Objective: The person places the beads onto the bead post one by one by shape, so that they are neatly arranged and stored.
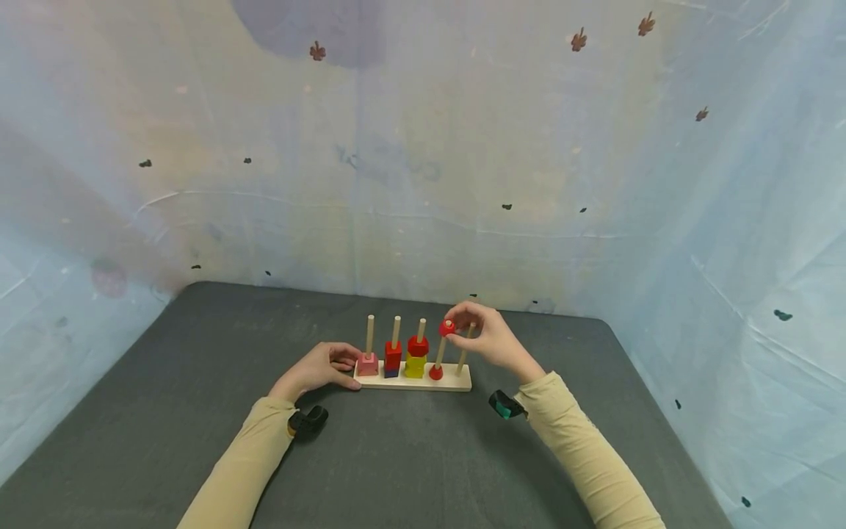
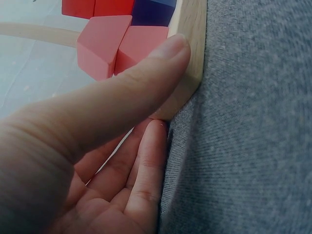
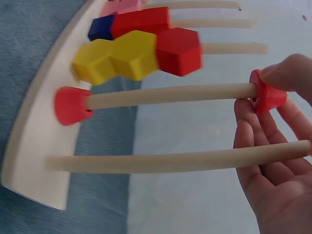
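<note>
A wooden peg stacker (image 1: pixel 413 383) with several upright pegs stands on the dark table. My left hand (image 1: pixel 324 365) holds its left end, the thumb lying along the front edge of the base. With my right hand (image 1: pixel 485 334) I pinch a small red tapered block (image 3: pixel 269 95) around the top of the fourth peg. Another red tapered block (image 3: pixel 70 105) sits at the foot of that peg. Pink blocks (image 2: pixel 141 44) are on the first peg, red and blue blocks (image 1: pixel 393 358) on the second. Yellow blocks (image 3: pixel 136 53) with a red hexagonal block (image 3: pixel 179 51) above fill the third.
The bare fifth peg (image 3: pixel 170 163) rises beside my right fingers. Grey cloth covers the table (image 1: pixel 396 455). Pale patterned sheeting (image 1: pixel 423 184) hangs behind it and at both sides. Each wrist wears a dark strapped device (image 1: pixel 308 422).
</note>
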Demonstrator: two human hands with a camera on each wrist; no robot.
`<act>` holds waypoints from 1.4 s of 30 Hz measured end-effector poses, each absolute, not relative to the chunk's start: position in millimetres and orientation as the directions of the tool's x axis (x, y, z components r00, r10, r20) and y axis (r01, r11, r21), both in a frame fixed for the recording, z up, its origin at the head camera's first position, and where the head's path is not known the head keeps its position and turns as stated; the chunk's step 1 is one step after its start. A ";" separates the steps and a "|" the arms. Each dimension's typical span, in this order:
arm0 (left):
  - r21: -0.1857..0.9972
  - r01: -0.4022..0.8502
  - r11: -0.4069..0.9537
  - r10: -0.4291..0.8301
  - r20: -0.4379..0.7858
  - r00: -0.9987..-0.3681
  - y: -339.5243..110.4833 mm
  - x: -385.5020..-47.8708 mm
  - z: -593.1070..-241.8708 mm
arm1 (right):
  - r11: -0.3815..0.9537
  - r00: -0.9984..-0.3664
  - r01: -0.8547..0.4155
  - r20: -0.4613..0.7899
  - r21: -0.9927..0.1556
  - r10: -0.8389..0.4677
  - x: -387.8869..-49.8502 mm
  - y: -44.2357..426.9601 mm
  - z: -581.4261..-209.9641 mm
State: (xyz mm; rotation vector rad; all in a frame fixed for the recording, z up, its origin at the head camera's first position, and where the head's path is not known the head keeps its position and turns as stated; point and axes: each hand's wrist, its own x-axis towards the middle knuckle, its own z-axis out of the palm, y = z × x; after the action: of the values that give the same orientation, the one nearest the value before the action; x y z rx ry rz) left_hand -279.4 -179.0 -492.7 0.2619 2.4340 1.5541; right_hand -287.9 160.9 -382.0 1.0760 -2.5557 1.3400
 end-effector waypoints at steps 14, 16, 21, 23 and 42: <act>0.913 0.013 0.409 0.272 -0.108 -0.956 -178.1 -278.2 -489.0 | 0.353 -0.798 -0.470 0.219 -0.809 -0.561 -275.4 154.8 -401.8; 0.912 0.011 0.410 0.270 -0.110 -0.956 -178.0 -278.5 -489.2 | 0.342 -0.797 -0.454 0.203 -0.823 -0.569 -276.5 154.9 -408.8; 0.909 0.015 0.416 0.272 -0.109 -0.956 -178.1 -278.5 -490.0 | 0.342 -0.800 -0.420 0.164 -0.841 -0.577 -277.0 155.1 -422.1; 0.910 0.017 0.415 0.273 -0.106 -0.956 -178.2 -278.2 -489.9 | 0.350 -0.800 -0.418 0.158 -0.838 -0.579 -277.2 154.6 -425.5; 0.907 0.027 0.420 0.274 -0.098 -0.957 -178.6 -279.9 -490.6 | 0.352 -0.776 -0.474 0.194 -0.807 -0.600 -286.9 177.4 -439.1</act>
State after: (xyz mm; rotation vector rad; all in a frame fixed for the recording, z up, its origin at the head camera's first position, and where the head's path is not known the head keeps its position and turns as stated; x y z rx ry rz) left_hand -279.9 -178.6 -490.6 0.2646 2.4442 1.5540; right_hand -286.9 177.4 -439.1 1.0769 -2.6921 1.5283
